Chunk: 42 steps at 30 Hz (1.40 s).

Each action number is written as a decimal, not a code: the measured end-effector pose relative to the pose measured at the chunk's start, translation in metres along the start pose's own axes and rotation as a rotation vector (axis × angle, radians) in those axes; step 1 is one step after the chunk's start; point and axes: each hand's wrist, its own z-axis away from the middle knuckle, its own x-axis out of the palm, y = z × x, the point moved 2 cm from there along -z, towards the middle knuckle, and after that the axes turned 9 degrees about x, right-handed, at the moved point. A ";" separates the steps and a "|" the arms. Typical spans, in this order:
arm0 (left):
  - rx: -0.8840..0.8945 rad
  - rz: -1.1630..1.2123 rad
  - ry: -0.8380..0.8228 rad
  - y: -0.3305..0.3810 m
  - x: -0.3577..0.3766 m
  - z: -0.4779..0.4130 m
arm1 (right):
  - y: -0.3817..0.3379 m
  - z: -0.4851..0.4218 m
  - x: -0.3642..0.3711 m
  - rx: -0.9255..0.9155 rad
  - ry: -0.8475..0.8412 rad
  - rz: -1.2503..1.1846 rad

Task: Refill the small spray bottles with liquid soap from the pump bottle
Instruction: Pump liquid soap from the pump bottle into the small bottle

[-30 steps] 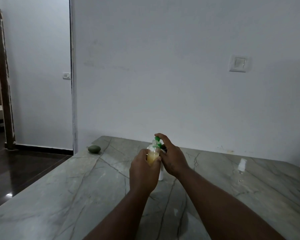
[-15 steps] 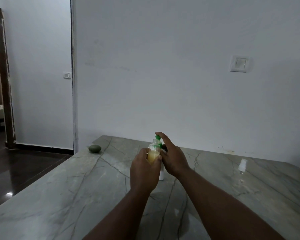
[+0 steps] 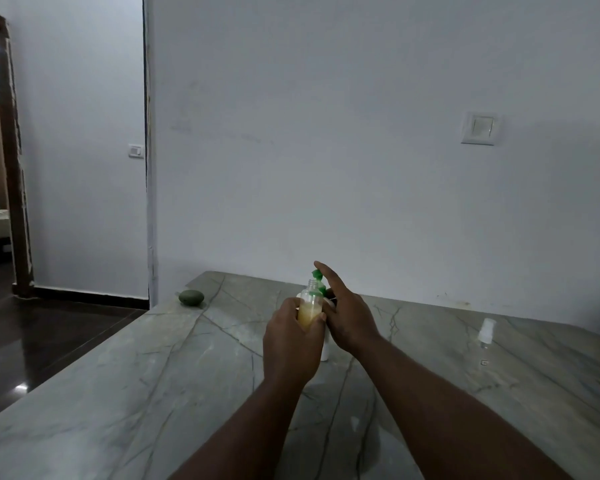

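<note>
The gray table [image 3: 153,393] is holding a white pump bottle [image 3: 324,351]. The right hand [image 3: 349,317] is holding that pump bottle, one finger lying straight on its green top [image 3: 316,274]. Just in front of the pump bottle, the left hand [image 3: 291,344] is gripping a small open bottle [image 3: 310,306] half full of yellow soap. Another spray bottle [image 3: 485,336] is standing well to the right.

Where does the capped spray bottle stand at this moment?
In the head view, the capped spray bottle stands upright on the marble table, to the right of the right hand, below the wall switch.
</note>
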 end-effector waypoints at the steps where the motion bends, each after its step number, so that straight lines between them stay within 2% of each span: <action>1: 0.001 -0.003 -0.002 0.000 0.000 0.000 | 0.000 0.000 0.000 0.000 -0.003 0.004; 42: -0.021 -0.018 -0.009 0.005 -0.003 0.002 | 0.003 0.000 0.006 0.023 0.004 -0.003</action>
